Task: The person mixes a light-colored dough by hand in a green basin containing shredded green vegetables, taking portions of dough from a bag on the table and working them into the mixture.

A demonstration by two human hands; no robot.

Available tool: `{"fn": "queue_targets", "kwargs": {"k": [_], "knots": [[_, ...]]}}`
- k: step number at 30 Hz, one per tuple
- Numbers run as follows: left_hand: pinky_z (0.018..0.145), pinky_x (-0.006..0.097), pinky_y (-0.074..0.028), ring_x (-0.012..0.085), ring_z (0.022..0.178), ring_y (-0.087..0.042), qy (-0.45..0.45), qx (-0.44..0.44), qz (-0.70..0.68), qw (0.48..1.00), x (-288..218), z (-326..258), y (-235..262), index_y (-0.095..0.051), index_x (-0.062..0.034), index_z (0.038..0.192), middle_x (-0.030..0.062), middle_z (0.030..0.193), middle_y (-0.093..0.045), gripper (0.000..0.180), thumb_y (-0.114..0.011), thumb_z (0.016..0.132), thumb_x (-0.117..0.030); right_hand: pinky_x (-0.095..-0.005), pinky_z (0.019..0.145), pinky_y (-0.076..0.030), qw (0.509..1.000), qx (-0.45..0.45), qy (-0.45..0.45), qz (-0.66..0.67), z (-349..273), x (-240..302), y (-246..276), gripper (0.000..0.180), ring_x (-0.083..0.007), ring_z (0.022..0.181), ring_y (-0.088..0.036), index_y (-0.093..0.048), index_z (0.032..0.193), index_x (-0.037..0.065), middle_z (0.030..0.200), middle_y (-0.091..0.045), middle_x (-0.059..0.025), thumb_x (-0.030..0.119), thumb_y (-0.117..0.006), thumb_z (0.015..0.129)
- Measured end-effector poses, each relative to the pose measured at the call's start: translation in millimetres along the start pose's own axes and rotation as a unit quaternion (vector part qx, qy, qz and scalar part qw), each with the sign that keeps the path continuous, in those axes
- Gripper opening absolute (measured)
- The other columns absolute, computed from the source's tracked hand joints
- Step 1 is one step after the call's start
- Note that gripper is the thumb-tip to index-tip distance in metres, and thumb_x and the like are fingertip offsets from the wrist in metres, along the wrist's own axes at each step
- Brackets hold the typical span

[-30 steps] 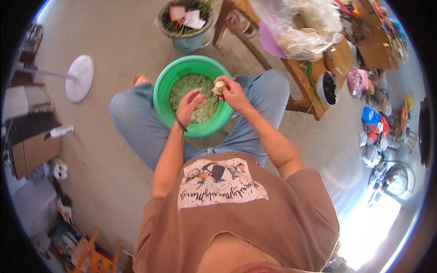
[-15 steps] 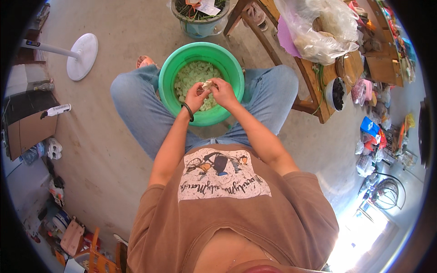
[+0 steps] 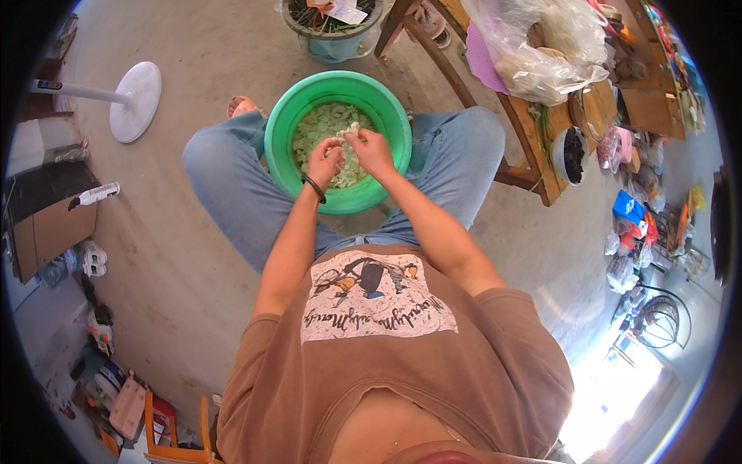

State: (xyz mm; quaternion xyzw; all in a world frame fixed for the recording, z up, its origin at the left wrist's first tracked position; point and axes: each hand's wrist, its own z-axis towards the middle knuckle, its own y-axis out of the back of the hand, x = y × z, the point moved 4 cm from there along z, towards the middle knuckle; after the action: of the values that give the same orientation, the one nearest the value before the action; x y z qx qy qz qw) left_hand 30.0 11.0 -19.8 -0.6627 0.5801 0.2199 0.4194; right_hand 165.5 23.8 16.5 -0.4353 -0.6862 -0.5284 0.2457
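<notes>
A round green plastic tub (image 3: 278,158) stands between my knees. Pale, whitish-green lumpy pieces (image 3: 317,124), much like broken cauliflower, cover its bottom. Over the tub, my right hand (image 3: 372,152) pinches a small pale lumpy piece (image 3: 353,128) between thumb and fingers. Just left of it, my left hand (image 3: 325,160) is closed with its fingers curled. Its fingertips come close to the right hand; whether they grip anything I cannot make out. A dark band (image 3: 314,188) circles my left wrist.
Beyond the tub stands a grey-blue bucket (image 3: 340,46) of green stalks. To the right, a wooden table (image 3: 541,158) carries clear plastic bags (image 3: 541,62) and a white bowl of dark pieces (image 3: 572,157). A white stand with a round base (image 3: 135,102) is at the far left.
My hands have drawn slightly apart. The pale piece has gone from between both hands to the right hand's fingertips, and the left hand has dropped a little toward me.
</notes>
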Motion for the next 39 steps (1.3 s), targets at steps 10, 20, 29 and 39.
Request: {"fn": "queue_targets", "kwargs": {"k": [10, 20, 29, 39], "knots": [[0.085, 0.031, -0.045, 0.0229, 0.120, -0.042, -0.008, 0.063, 0.051, 0.997, -1, 10, -15, -0.027, -0.0079, 0.137, 0.0115, 0.145, -0.016, 0.058, -0.037, 0.092, -0.042, -0.0339, 0.066, -0.049, 0.983, 0.113, -0.055, 0.132, 25, -37, -10, 0.045, -0.0216, 0.074, -0.061, -0.056, 0.113, 0.002, 0.090, -0.064, -0.0139, 0.036, -0.053, 0.084], [0.085, 0.036, -0.044, 0.0275, 0.099, -0.055, -0.060, -0.104, 0.445, 0.888, 16, 20, 21, -0.057, -0.0055, 0.110, 0.0163, 0.107, -0.056, 0.034, -0.050, 0.087, -0.030, -0.0372, 0.063, -0.046, 0.988, 0.007, 0.153, -0.011, -7, 84, 76, 0.018, -0.0263, 0.073, -0.060, -0.061, 0.081, 0.002, 0.082, -0.061, -0.0165, 0.020, -0.060, 0.075], [0.064, 0.034, -0.049, 0.0191, 0.068, -0.060, -0.126, -0.161, 0.404, 0.892, 15, 27, 30, -0.064, -0.0018, 0.085, 0.0097, 0.079, -0.063, 0.015, -0.066, 0.075, -0.013, -0.0363, 0.079, -0.047, 0.887, -0.291, 0.069, -0.353, 58, 167, 391, 0.028, -0.0253, 0.092, -0.060, -0.066, 0.092, 0.008, 0.099, -0.064, -0.0112, 0.030, -0.053, 0.082], [0.056, 0.030, -0.052, 0.0164, 0.064, -0.060, -0.079, -0.077, 0.221, 0.969, 36, 35, 32, -0.060, 0.0024, 0.093, 0.0096, 0.078, -0.061, 0.024, -0.064, 0.079, -0.017, -0.0339, 0.074, -0.048, 0.826, -0.054, -0.150, -0.541, 105, 120, 371, 0.048, -0.0271, 0.086, -0.062, -0.060, 0.109, 0.005, 0.105, -0.062, -0.0137, 0.032, -0.058, 0.070]]}}
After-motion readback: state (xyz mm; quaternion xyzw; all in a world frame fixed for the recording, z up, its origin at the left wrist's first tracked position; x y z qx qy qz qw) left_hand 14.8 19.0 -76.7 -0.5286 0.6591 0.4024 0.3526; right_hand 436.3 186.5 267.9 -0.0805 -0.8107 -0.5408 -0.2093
